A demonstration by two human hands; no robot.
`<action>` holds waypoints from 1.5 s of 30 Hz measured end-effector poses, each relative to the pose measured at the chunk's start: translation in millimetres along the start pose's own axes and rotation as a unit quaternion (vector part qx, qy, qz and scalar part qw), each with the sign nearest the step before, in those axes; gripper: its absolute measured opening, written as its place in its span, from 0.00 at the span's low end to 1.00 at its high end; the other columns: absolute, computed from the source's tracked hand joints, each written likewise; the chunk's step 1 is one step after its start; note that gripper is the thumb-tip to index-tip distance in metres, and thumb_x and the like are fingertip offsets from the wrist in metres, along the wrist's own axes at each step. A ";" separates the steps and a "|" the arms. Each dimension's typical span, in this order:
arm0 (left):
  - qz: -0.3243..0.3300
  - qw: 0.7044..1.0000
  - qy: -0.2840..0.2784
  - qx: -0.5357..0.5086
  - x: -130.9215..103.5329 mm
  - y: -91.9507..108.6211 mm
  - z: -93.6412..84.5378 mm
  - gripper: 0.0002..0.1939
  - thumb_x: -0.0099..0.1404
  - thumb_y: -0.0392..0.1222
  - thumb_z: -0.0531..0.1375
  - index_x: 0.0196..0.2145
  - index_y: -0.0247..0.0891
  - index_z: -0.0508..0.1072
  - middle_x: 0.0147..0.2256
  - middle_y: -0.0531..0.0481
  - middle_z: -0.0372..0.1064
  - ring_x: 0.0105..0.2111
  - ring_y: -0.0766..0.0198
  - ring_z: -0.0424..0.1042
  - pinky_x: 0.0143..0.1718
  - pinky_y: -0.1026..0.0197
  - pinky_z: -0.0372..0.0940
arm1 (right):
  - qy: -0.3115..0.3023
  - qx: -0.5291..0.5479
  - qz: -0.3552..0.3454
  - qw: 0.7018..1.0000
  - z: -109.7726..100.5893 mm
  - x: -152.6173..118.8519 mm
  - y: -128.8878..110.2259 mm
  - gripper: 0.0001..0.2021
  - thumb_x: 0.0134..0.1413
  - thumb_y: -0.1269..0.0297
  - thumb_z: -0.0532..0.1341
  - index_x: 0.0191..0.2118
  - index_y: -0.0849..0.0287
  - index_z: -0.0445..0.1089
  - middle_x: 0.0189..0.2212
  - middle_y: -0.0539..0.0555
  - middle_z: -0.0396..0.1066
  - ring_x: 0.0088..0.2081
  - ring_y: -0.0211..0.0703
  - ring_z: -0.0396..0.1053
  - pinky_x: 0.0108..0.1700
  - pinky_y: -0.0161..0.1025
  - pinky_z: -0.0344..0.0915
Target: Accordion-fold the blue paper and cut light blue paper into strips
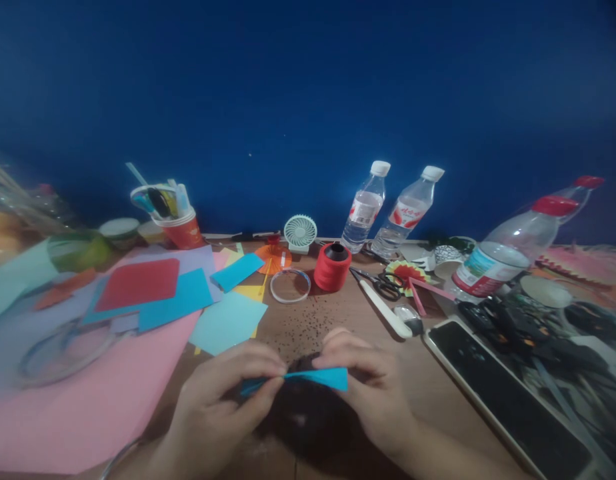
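Note:
A narrow folded strip of blue paper [318, 378] is held between my two hands near the table's front. My left hand [228, 387] pinches it around its middle with thumb and forefinger. At its right end, my right hand [365, 377] grips the strip with the thumb beneath and fingers behind. Under the hands is a dark, rounded shape [303, 413] whose kind I cannot make out. Small dark specks [308, 323] are scattered on the wood just beyond. A light-blue paper sheet [228, 325] lies beyond my left hand.
A red thread spool [333, 268], a clear ring [290, 287], scissors [381, 285] and a white-handled cutter [385, 310] lie ahead. A phone [508, 393] is at right. Water bottles [363, 210] and a small fan [301, 232] stand behind. Coloured paper [138, 393] covers the left.

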State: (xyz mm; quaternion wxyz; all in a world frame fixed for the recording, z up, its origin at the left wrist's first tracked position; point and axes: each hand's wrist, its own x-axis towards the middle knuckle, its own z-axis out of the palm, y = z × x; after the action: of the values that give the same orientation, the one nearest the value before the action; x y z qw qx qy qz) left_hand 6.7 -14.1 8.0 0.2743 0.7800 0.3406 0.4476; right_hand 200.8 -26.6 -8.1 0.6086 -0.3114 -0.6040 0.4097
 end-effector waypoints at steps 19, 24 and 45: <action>-0.012 0.999 -0.034 -0.017 -2.0 1.5 0.2 0.13 0.56 0.26 0.58 0.33 0.44 0.71 0.29 0.55 0.72 0.29 0.66 0.73 0.30 0.67 0.68 | -0.017 -0.108 -0.030 0.993 9.1 -2.4 -10.3 0.04 0.47 0.73 0.63 0.31 0.58 0.74 0.25 0.53 0.70 0.29 0.42 0.67 0.32 0.40 0.64; -0.014 0.999 -0.039 -0.028 -1.1 -0.3 0.9 0.15 0.57 0.26 0.58 0.35 0.46 0.71 0.30 0.57 0.72 0.30 0.68 0.73 0.30 0.68 0.68 | 0.007 -0.057 0.011 0.998 6.7 -3.7 -6.5 0.06 0.46 0.74 0.64 0.31 0.57 0.76 0.25 0.53 0.71 0.30 0.43 0.67 0.32 0.41 0.64; -0.260 0.965 -0.044 0.008 9.1 -0.2 1.1 0.05 0.56 0.41 0.58 0.25 0.41 0.73 0.24 0.55 0.71 0.26 0.65 0.69 0.27 0.68 0.64 | 0.025 -0.115 0.114 0.986 1.0 -3.9 -1.3 0.06 0.45 0.74 0.62 0.30 0.57 0.73 0.26 0.50 0.70 0.30 0.41 0.68 0.32 0.36 0.63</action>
State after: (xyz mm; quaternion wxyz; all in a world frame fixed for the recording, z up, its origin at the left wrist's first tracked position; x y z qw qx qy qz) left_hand 11.0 -7.0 12.0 0.3894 0.6859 0.5228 0.3233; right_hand 200.2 -30.7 -8.7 0.5328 -0.4563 -0.5927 0.3958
